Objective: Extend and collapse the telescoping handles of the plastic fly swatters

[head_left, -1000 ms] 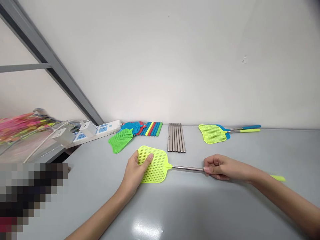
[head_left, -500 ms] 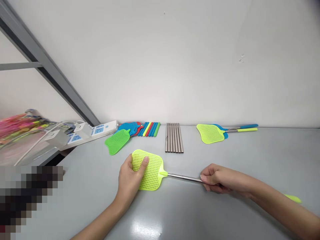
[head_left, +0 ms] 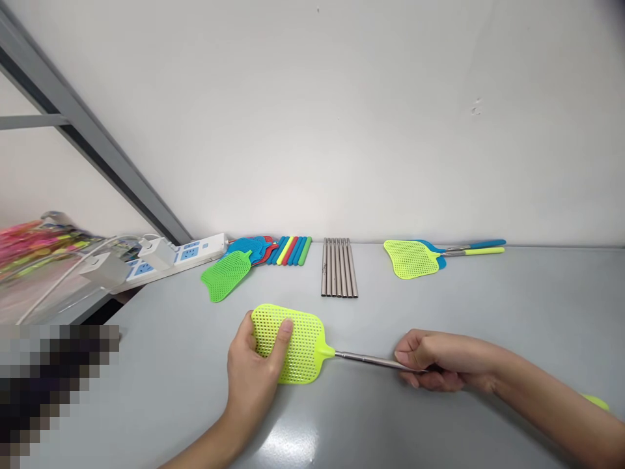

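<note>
My left hand (head_left: 256,371) grips the perforated yellow-green head of a fly swatter (head_left: 303,345), its thumb lying on the front face. A thin metal rod (head_left: 366,359) is joined to the neck of that head. The rod's other end runs into the closed fingers of my right hand (head_left: 430,361), where its tip is hidden. The swatter is tilted, with the rod side lower. Beyond my right forearm shows the rounded end of a yellow-green piece (head_left: 596,402), most of it covered by the arm.
Along the wall lie a green swatter head (head_left: 227,277), blue swatter heads (head_left: 241,251) with red ones, coloured handle grips (head_left: 295,251) and a row of metal rods (head_left: 339,268). Two whole swatters, yellow (head_left: 413,260) and blue, overlap at the right. A power strip (head_left: 195,253) borders the left.
Both hands and the swatter have come slightly lower in view, and the rod tilts down a little more to the right. My right hand has shifted slightly right. The view has moved a little.
</note>
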`<state>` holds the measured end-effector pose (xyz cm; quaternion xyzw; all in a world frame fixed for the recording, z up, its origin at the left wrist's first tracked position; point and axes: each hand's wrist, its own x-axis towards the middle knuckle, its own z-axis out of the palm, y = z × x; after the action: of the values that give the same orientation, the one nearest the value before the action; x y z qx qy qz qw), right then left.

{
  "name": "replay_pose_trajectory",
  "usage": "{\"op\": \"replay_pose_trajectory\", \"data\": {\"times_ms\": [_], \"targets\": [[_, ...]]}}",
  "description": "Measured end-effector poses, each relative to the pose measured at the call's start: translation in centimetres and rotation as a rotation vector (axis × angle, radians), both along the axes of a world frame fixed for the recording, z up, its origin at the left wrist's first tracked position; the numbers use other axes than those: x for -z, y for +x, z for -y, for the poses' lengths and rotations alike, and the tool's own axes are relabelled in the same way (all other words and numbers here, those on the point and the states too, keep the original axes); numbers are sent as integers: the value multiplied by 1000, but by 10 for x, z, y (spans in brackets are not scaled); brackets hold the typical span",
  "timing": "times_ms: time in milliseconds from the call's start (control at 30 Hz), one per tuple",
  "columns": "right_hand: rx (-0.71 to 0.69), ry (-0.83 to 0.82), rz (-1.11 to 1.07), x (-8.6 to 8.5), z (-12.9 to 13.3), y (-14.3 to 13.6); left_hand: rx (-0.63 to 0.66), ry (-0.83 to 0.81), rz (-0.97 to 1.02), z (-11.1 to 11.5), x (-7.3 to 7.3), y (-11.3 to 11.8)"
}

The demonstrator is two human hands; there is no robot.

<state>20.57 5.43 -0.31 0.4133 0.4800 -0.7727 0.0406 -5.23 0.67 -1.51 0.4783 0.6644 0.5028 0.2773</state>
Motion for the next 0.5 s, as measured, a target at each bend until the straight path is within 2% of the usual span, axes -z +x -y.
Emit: {"op": "replay_pose_trajectory", "data": {"times_ms": [300,500], "targets": [[0,-63,-19,0,1,-4,-8,56,72,6,-3,11],[-27,-137,-16,-1,3,-6,1,88,66,10,1,13]]}}
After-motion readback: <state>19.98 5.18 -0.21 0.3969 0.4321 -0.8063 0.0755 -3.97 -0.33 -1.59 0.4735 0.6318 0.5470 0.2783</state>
